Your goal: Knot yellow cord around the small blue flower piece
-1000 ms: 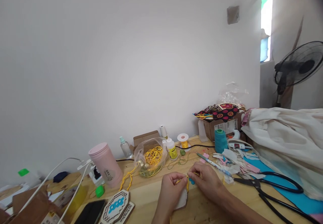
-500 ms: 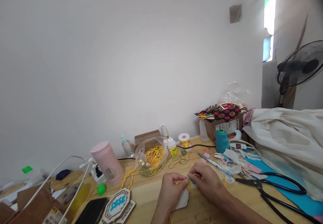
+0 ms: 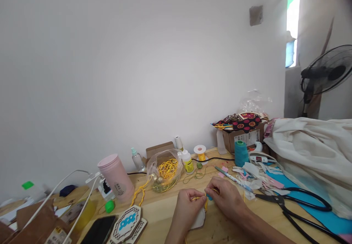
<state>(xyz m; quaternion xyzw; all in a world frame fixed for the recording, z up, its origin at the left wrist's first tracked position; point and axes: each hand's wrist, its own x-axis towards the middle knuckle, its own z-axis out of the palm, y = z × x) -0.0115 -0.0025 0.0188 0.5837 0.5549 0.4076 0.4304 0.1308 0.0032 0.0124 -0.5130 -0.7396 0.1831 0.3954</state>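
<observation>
My left hand (image 3: 187, 208) pinches a yellow cord (image 3: 206, 203) between thumb and fingertips. Close against it, my right hand (image 3: 224, 196) is closed on the same cord, with a small blue piece (image 3: 209, 197) showing at its fingertips. Beneath my left hand is a pale flat plaque (image 3: 198, 221), partly covered by the hand. The knot or loop between the fingertips is too small to make out. Left of my hands, octagonal fretwork plaques (image 3: 127, 224) with a blue motif lie stacked, a yellow braided cord at the top.
Black-handled scissors (image 3: 283, 200) lie at the right beside paper scraps (image 3: 254, 174) and a pen (image 3: 233, 179). Behind stand a glue bottle (image 3: 188, 162), a plastic bag of yellow cord (image 3: 165, 170), a cord spool (image 3: 200, 153) and teal thread (image 3: 241, 153). A pink tumbler (image 3: 117, 178) and phone (image 3: 99, 230) are left.
My hands stay almost in place, still pinching the cord. The whole view has shifted very slightly.
</observation>
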